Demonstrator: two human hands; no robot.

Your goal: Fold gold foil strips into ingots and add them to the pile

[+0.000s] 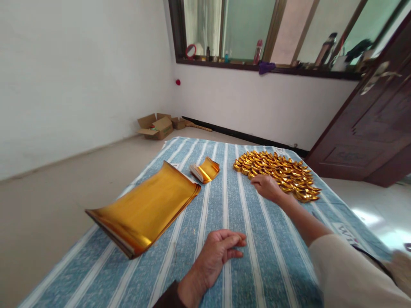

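While the left hand (215, 256), in a dark cuff, is at the near middle of a table spread with a blue-and-white striped cloth (183, 261), the right hand (267, 187) reaches in from the right, its forearm bare below a pale sleeve (349, 267). The left fingers are loosely curled, thumb close to the fingertips; whether they pinch anything small cannot be told. The right fingers are bent together at the near left edge of a pile of shiny gold boat-shaped pieces (272, 166); whether they hold a piece cannot be told. The pile covers the far right of the cloth. On the left lies a large stack of gold sheets (149, 201), its edges curling up, and just beyond its far right corner a small curved gold bundle (209, 170). On the floor at far left is an open cardboard box (162, 129); a dark red door (356, 141) stands on the right
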